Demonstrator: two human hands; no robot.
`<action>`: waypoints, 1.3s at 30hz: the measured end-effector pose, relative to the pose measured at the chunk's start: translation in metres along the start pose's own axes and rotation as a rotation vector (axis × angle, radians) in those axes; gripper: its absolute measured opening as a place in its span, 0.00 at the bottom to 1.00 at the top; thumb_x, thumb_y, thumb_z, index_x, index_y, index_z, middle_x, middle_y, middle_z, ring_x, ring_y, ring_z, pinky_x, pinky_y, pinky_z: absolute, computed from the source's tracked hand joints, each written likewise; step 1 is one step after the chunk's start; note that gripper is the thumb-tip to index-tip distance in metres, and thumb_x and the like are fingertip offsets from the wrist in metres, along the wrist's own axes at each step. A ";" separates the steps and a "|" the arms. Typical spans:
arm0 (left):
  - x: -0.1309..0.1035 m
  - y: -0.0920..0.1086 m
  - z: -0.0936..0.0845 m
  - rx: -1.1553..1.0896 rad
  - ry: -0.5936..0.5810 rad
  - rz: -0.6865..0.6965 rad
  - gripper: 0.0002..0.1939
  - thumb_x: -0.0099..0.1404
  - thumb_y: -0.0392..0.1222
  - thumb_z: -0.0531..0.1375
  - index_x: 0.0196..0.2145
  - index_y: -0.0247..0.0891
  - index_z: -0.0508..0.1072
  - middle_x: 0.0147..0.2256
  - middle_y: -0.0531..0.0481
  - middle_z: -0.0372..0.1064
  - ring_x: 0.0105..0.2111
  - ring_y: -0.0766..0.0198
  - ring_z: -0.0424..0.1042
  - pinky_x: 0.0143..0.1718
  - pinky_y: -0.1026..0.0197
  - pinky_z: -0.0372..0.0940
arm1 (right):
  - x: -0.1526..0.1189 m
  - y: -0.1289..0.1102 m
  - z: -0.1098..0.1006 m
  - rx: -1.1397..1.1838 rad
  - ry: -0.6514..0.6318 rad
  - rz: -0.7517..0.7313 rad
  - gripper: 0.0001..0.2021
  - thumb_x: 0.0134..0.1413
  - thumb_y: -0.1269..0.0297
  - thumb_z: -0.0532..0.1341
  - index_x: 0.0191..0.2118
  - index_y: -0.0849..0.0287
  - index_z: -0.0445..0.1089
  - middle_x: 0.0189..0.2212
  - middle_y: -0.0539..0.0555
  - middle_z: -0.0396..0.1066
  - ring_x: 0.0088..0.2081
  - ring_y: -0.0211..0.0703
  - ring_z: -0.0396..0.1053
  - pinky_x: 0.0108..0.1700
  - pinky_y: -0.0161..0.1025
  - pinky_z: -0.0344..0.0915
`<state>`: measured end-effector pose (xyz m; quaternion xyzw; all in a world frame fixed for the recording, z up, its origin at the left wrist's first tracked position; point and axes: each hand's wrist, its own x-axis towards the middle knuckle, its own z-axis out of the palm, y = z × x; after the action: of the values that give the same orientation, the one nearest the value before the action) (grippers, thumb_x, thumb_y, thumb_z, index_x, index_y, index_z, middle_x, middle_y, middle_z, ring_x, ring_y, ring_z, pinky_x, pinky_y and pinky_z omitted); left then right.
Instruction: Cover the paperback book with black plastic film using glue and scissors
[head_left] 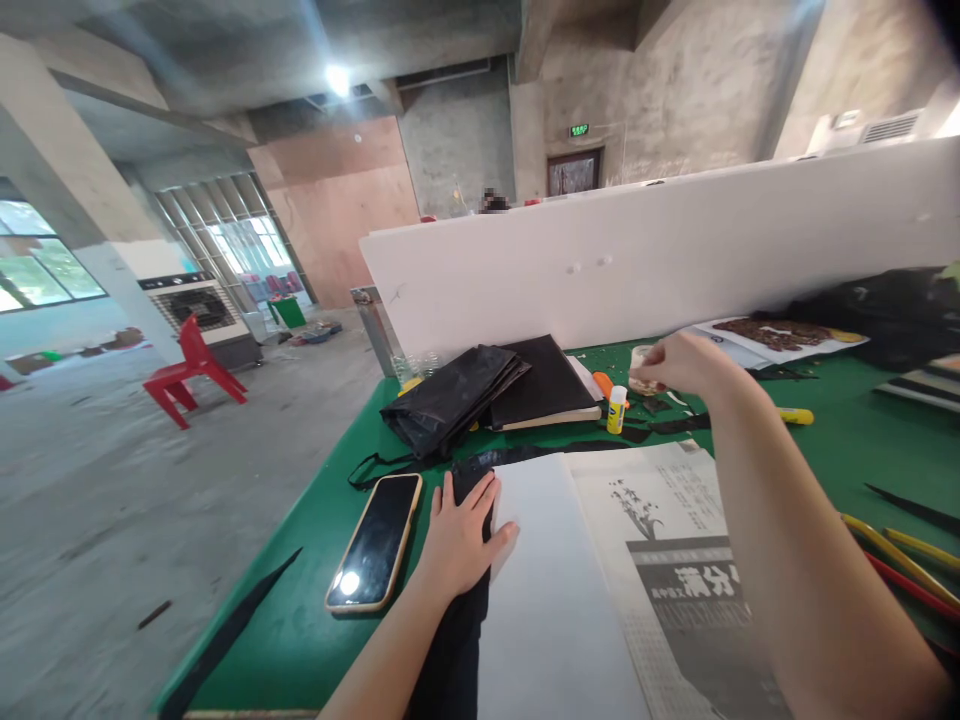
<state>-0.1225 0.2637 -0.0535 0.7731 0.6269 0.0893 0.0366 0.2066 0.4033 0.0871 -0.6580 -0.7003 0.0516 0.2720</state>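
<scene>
My left hand (466,540) lies flat with spread fingers over the edge where a black sheet (455,640) meets a white sheet (551,590). The white sheet rests partly beside a printed newspaper (675,560). My right hand (679,362) is reached out to the far side of the table, its fingers bent together at the rim of a small clear cup (642,372). Whether the fingers hold anything inside the cup is too small to tell. A yellow and white glue stick (616,410) stands upright just left of the cup.
A phone (375,545) lies left of my left hand on the green table (300,600). Behind are a black bag (450,395) and a black book (544,385). Scissors with red and yellow handles (907,570) lie right. A white board (637,250) stands along the back.
</scene>
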 end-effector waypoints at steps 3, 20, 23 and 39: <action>-0.001 0.001 0.000 0.015 0.008 -0.002 0.33 0.63 0.64 0.42 0.62 0.50 0.50 0.64 0.61 0.42 0.62 0.34 0.33 0.59 0.36 0.42 | -0.010 -0.042 -0.004 0.105 -0.038 -0.122 0.12 0.46 0.53 0.62 0.28 0.57 0.72 0.23 0.51 0.72 0.24 0.40 0.68 0.26 0.36 0.61; 0.000 -0.003 0.003 -0.016 0.019 0.006 0.34 0.62 0.65 0.43 0.63 0.53 0.46 0.63 0.64 0.43 0.62 0.34 0.30 0.59 0.34 0.36 | -0.074 -0.119 0.196 -0.087 -0.225 -0.584 0.18 0.57 0.62 0.54 0.51 0.66 0.61 0.46 0.64 0.66 0.51 0.53 0.60 0.51 0.45 0.55; 0.001 -0.004 0.002 -0.035 0.014 0.008 0.34 0.62 0.65 0.44 0.63 0.54 0.45 0.64 0.64 0.42 0.62 0.33 0.29 0.59 0.33 0.36 | -0.071 -0.118 0.193 -0.119 -0.198 -0.547 0.21 0.55 0.59 0.56 0.51 0.66 0.61 0.44 0.65 0.67 0.49 0.55 0.61 0.52 0.48 0.52; 0.000 -0.004 0.001 -0.019 0.000 -0.007 0.35 0.62 0.67 0.40 0.63 0.52 0.48 0.64 0.63 0.42 0.62 0.35 0.31 0.59 0.35 0.38 | -0.056 -0.102 0.170 -0.125 -0.353 -0.407 0.22 0.44 0.53 0.62 0.43 0.62 0.71 0.40 0.61 0.70 0.41 0.52 0.68 0.37 0.38 0.61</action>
<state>-0.1257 0.2649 -0.0555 0.7706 0.6286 0.0954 0.0444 0.0379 0.3857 -0.0303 -0.5001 -0.8565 0.0663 0.1093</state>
